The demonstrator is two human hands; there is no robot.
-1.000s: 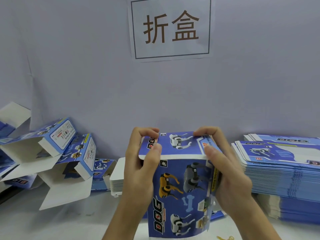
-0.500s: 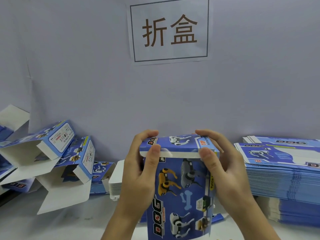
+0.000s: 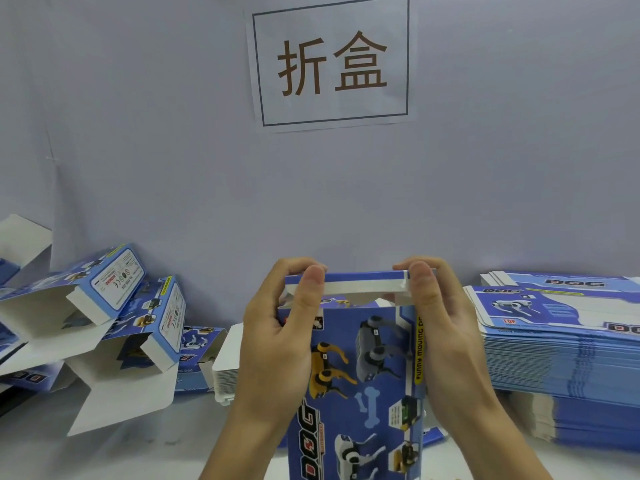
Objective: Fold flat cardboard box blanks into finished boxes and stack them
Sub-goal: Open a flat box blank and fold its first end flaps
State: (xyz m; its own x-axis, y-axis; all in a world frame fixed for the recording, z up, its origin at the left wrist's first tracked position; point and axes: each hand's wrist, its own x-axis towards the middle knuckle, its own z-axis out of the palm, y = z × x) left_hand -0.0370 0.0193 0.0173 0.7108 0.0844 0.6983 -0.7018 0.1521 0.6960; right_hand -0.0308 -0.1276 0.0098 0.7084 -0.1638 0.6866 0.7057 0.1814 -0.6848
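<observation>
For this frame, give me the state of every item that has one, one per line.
Box: upright, held by both hands, top not fully shut.
Top flap: folded over, white tuck edge still showing.
Left hand: grips the box's top left.
Right hand: grips the top right.
Blanks: flat, stacked.
Folded boxes: piled, tilted, ends open.
</observation>
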